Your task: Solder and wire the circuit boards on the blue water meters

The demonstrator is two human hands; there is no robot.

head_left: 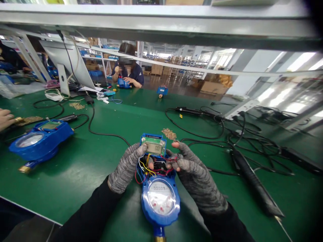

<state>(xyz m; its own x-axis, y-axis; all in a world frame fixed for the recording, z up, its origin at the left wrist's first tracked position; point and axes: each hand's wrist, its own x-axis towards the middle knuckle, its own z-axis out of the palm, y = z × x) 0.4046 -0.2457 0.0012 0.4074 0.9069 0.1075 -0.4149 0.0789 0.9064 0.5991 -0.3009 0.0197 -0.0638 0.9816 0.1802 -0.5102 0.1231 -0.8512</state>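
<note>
A blue water meter [161, 198] with a round clear dial lies on the green bench in front of me. At its far end a circuit board with a small display [154, 147] is tilted up in a blue frame. Yellow, white, blue and red wires [148, 168] run between the board and the open housing. My left hand [128, 164], in a grey fingerless glove, grips the display board's left side, thumb on its front. My right hand [194, 171], gloved the same way, pinches the red wires [170, 161] at the housing's right side.
Small screws [169, 133] lie in a pile beyond the meter. A black electric screwdriver [254, 183] and tangled cables are on the right. Another blue meter [41, 137] stands left, near another person's hand [6, 119]. A co-worker [130, 67] sits opposite. A shelf beam [161, 20] crosses above.
</note>
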